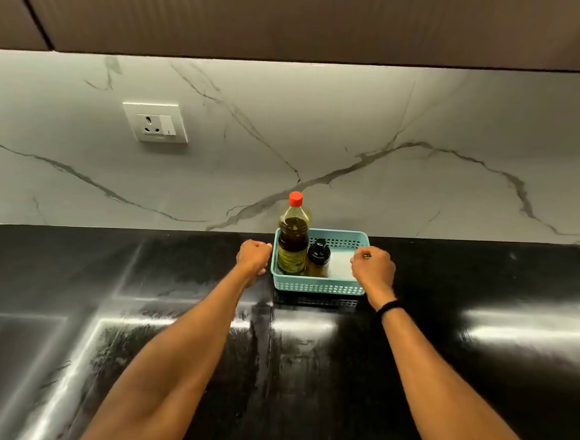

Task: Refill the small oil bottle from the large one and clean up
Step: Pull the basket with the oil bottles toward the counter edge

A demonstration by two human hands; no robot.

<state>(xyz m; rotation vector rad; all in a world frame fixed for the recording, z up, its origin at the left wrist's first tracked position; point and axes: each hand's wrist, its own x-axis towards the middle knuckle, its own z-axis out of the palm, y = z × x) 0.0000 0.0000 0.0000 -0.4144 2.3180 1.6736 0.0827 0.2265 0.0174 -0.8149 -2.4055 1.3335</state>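
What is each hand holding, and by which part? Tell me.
Both hold the teal basket: the left hand grips its left rim, the right hand its right rim. Neither touches the bottles inside.

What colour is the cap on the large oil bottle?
Red, on the tall clear plastic oil bottle's cap; seen clearly in the head view.

Home kitchen. A glossy black stone tabletop (445, 333) meets a white veined marble backsplash (322, 126) bearing a wall socket (155, 122); brown cabinets (296, 17) hang above. An oil bottle (293, 240) stands in a teal basket (318, 286) by the wall.
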